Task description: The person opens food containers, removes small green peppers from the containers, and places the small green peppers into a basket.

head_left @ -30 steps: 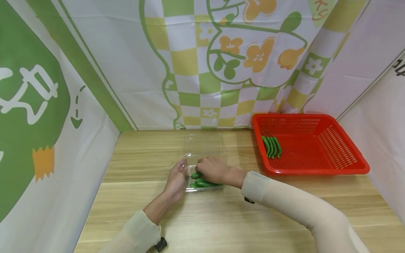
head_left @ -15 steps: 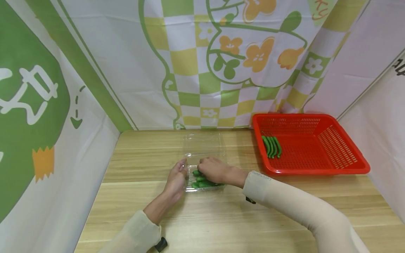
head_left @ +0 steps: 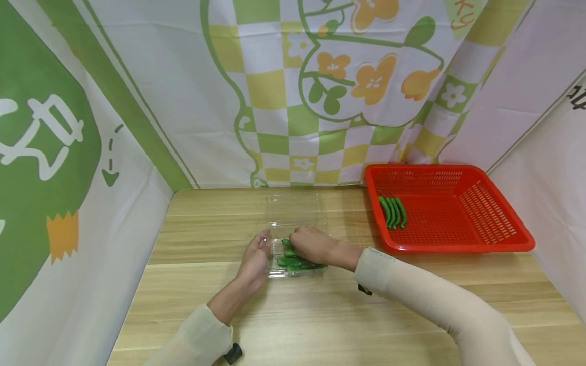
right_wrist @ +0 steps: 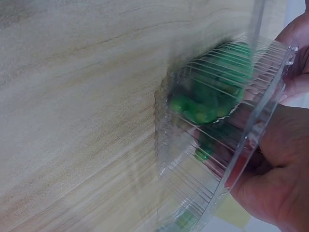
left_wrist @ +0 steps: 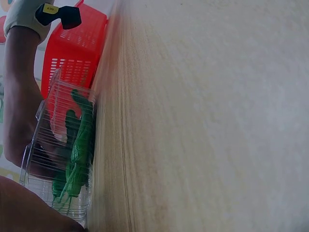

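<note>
On the wooden table (head_left: 293, 315) sits a clear plastic clamshell box (head_left: 270, 273) with its lid (head_left: 295, 207) folded back. Several green chili peppers (head_left: 297, 263) lie crosswise in its near part. My left hand (head_left: 253, 262) grips the box's left rim between thumb and fingers. My right hand (head_left: 313, 244) reaches into the box from the right, fingers curled round a green pepper (head_left: 287, 242). In the right wrist view those fingers show blurred through the ribbed wall, and the pepper's end (right_wrist: 202, 153) sticks out beneath them. Much of the held pepper is hidden by the hand.
A red plastic basket (head_left: 458, 249) stands at the back right of the table, with several green peppers (head_left: 392, 213) side by side at its left end. Behind the table hangs a patterned cloth (head_left: 274, 117).
My right hand has shifted slightly back and right within the box. The peppers under it have spread apart, one now farther back. My left hand stays on the rim.
</note>
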`<state>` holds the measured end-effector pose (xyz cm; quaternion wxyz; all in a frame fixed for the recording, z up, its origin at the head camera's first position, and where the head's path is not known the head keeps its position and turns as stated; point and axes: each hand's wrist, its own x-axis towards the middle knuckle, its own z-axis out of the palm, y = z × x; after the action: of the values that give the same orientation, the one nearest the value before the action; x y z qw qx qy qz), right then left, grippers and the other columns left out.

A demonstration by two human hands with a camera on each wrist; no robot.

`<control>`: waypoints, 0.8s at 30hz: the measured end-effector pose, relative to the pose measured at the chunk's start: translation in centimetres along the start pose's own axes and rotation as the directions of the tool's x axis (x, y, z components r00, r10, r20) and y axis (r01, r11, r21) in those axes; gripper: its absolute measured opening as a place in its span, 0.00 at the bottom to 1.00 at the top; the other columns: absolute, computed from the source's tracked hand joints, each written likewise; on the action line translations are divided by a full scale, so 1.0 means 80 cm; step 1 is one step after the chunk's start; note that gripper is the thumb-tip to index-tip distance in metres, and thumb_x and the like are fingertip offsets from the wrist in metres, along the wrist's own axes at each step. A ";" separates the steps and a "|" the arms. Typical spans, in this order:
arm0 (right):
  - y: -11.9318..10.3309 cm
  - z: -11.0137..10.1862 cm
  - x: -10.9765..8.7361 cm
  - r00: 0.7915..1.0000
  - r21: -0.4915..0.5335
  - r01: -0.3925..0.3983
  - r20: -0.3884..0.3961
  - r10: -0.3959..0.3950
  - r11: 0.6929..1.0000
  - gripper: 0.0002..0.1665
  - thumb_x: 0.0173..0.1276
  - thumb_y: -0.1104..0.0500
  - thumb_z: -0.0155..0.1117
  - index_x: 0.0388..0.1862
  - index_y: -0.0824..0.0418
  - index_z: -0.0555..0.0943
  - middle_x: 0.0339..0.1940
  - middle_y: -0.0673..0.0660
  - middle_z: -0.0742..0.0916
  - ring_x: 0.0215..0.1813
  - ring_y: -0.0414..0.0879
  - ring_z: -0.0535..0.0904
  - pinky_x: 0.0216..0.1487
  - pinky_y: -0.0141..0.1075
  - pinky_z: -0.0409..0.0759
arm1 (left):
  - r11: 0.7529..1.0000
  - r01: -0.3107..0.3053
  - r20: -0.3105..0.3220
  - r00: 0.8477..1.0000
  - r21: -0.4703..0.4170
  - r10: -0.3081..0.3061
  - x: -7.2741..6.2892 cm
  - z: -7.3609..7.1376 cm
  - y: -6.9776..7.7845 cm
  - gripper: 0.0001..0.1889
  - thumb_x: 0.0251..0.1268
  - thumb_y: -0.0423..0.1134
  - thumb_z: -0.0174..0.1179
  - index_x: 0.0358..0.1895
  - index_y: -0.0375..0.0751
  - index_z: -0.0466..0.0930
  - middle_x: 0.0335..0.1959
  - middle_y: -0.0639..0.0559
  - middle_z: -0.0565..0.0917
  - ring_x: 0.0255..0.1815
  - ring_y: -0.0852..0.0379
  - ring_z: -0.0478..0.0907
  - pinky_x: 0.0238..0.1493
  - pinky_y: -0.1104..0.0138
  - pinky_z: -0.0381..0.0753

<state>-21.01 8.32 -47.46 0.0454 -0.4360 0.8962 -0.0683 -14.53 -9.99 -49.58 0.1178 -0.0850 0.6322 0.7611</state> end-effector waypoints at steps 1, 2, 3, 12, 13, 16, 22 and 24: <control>0.000 0.000 0.000 1.000 0.013 -0.004 -0.003 0.004 1.000 0.13 0.69 0.67 0.66 0.23 0.58 0.81 0.24 0.54 0.84 0.27 0.43 0.77 0.27 0.40 0.84 | 1.000 0.001 0.000 1.000 -0.002 -0.001 0.000 0.000 0.000 0.31 0.83 0.27 0.38 0.85 0.31 0.46 0.86 0.30 0.45 0.87 0.34 0.40 0.87 0.43 0.39; 0.001 0.000 0.001 1.000 0.027 -0.009 -0.004 0.009 1.000 0.15 0.69 0.67 0.66 0.22 0.57 0.79 0.23 0.52 0.83 0.26 0.42 0.75 0.26 0.38 0.82 | 1.000 0.004 -0.001 1.000 -0.004 -0.004 0.000 0.000 0.000 0.31 0.83 0.27 0.38 0.85 0.31 0.46 0.86 0.30 0.45 0.88 0.35 0.40 0.87 0.44 0.38; 0.001 -0.001 0.001 1.000 0.039 -0.014 -0.006 0.014 0.999 0.16 0.68 0.67 0.66 0.21 0.56 0.78 0.22 0.51 0.82 0.25 0.41 0.74 0.25 0.37 0.81 | 1.000 0.005 -0.002 1.000 -0.005 -0.005 0.000 0.000 -0.001 0.31 0.83 0.27 0.38 0.85 0.31 0.46 0.86 0.30 0.45 0.88 0.35 0.40 0.87 0.44 0.38; 0.002 -0.008 0.002 0.996 0.082 -0.005 -0.087 0.012 0.997 0.18 0.72 0.64 0.68 0.21 0.56 0.77 0.20 0.49 0.81 0.22 0.39 0.73 0.21 0.31 0.77 | 1.000 0.002 0.010 1.000 -0.022 -0.002 -0.001 -0.001 0.000 0.32 0.83 0.27 0.37 0.85 0.31 0.45 0.86 0.30 0.44 0.88 0.35 0.39 0.87 0.44 0.37; 0.002 -0.009 0.001 0.995 0.077 -0.004 -0.096 0.011 0.997 0.17 0.72 0.65 0.68 0.21 0.56 0.78 0.20 0.49 0.82 0.23 0.39 0.73 0.22 0.32 0.78 | 1.000 0.000 0.010 1.000 -0.019 0.000 -0.001 -0.001 0.000 0.32 0.83 0.27 0.37 0.85 0.31 0.45 0.86 0.29 0.45 0.88 0.35 0.39 0.87 0.44 0.37; 0.002 -0.011 0.000 0.994 0.048 -0.001 -0.109 0.006 0.999 0.16 0.72 0.67 0.66 0.23 0.58 0.79 0.21 0.51 0.83 0.24 0.40 0.75 0.23 0.35 0.81 | 1.000 -0.005 0.005 1.000 -0.015 0.005 -0.001 -0.001 0.000 0.32 0.82 0.26 0.37 0.85 0.31 0.45 0.86 0.29 0.45 0.88 0.34 0.39 0.87 0.44 0.38; -0.001 -0.016 -0.003 0.995 0.041 -0.016 -0.095 0.020 0.999 0.13 0.74 0.66 0.68 0.26 0.61 0.82 0.21 0.52 0.84 0.23 0.40 0.75 0.23 0.35 0.82 | 1.000 0.000 0.009 1.000 -0.018 0.000 0.000 0.000 -0.001 0.31 0.83 0.26 0.36 0.85 0.31 0.45 0.86 0.30 0.45 0.87 0.35 0.40 0.87 0.45 0.39; -0.002 -0.018 -0.004 0.995 0.044 -0.027 -0.090 0.031 0.999 0.13 0.74 0.62 0.71 0.27 0.62 0.83 0.22 0.53 0.84 0.23 0.40 0.75 0.23 0.35 0.82 | 1.000 0.003 0.010 1.000 -0.020 -0.003 0.000 0.000 -0.001 0.31 0.83 0.26 0.36 0.85 0.31 0.44 0.87 0.30 0.45 0.88 0.35 0.40 0.87 0.46 0.39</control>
<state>-20.88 8.60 -46.02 0.0150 -0.4185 0.9018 -0.1067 -14.50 -9.99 -49.64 0.1213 -0.0836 0.6239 0.7675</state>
